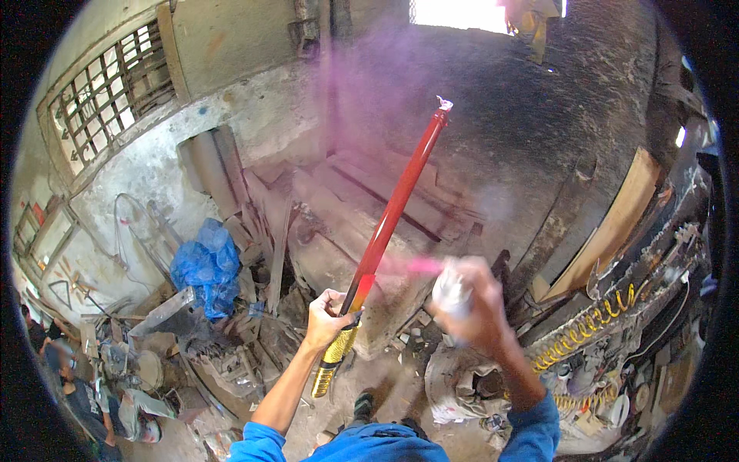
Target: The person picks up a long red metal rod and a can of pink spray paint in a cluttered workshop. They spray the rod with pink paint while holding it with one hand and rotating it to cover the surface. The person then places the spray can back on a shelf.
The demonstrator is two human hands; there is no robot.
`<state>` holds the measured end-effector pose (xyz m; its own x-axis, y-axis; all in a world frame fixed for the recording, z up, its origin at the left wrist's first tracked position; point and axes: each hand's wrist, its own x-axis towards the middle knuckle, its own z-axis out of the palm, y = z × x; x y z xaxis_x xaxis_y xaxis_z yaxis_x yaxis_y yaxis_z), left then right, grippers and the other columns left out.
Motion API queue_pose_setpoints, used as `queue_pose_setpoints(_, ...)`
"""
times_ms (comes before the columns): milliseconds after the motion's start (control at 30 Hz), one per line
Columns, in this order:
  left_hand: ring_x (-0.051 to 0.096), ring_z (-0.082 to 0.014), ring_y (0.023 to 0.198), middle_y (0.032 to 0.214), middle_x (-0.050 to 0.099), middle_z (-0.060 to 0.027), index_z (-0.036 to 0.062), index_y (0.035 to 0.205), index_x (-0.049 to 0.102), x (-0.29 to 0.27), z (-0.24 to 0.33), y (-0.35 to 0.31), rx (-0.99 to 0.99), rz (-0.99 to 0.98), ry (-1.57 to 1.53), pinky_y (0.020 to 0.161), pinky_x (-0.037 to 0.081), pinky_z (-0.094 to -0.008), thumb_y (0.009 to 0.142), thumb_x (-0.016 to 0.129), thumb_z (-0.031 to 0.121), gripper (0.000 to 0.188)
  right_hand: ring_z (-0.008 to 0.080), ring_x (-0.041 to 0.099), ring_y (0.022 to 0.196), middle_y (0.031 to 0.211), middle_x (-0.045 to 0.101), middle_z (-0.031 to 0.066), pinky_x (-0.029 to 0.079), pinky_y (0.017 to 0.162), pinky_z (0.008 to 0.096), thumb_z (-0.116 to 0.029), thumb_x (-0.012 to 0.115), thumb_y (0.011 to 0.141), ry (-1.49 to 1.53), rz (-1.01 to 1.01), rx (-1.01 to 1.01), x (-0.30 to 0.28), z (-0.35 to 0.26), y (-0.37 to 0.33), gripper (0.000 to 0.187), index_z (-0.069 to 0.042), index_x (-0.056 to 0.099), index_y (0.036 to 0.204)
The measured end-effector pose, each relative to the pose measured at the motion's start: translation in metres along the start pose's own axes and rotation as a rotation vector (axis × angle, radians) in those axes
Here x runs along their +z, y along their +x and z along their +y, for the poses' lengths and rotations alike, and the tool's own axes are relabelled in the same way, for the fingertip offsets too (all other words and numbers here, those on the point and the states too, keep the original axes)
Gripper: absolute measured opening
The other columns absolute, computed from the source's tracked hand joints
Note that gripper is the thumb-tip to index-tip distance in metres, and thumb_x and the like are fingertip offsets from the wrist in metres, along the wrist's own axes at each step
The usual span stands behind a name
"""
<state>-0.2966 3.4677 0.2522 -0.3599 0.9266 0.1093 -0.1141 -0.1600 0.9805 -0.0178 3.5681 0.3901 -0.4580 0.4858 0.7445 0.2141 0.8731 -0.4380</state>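
A long red glossy sword scabbard (396, 202) slants up and away from me, with a whitish scrap (444, 102) at its far tip. Its near end meets a gold-and-black sword hilt (336, 348). My left hand (327, 319) is closed around the sword where hilt and scabbard meet. A brighter orange-red patch shows on the scabbard just above those fingers. To the right of it, apart from the sword, my right hand (486, 296) grips a silvery-white spray can (452, 295), both blurred by motion. A pink streak runs from the can toward the scabbard, and pink haze hangs beyond.
A cluttered workshop surrounds me. Blue plastic sheeting (206, 266) lies at left among scrap. A dusty block (323, 239) stands ahead. Boards (608, 223) and a yellow coiled hose (589, 327) are at right. People (85, 396) are at far left; another (531, 23) stands at the back.
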Motion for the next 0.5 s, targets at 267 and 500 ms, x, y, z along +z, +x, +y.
queue_pose_setpoints(267, 0.069, -0.0113, 0.082, 0.097, 0.072, -0.0112, 0.0037, 0.095, 0.048, -0.002, 0.0, -0.026, 0.067, 0.037, -0.029, 0.071, 0.056, -0.026, 0.074, 0.081, -0.006, 0.041, 0.0211, 0.063, 0.086, 0.101, 0.066, 0.0114, 0.053, 0.079, 0.0346, -0.02, 0.077, 0.085, -0.173, 0.524, 0.122, -0.089, 0.056, 0.155, 0.052, -0.011, 0.055, 0.131)
queue_pose_setpoints(500, 0.062, -0.0051, 0.073, 0.084, 0.069, -0.0031, 0.004, 0.092, 0.054, 0.003, 0.01, -0.019, 0.05, 0.19, 0.131, 0.065, 0.049, -0.022, 0.073, 0.082, 0.001, 0.034, 0.0314, 0.064, 0.084, 0.105, 0.059, 0.0163, 0.057, 0.068, 0.0414, -0.012, 0.08, 0.074, -0.287, -0.026, -0.285, -0.004, -0.011, -0.006, 0.043, -0.011, 0.061, 0.113)
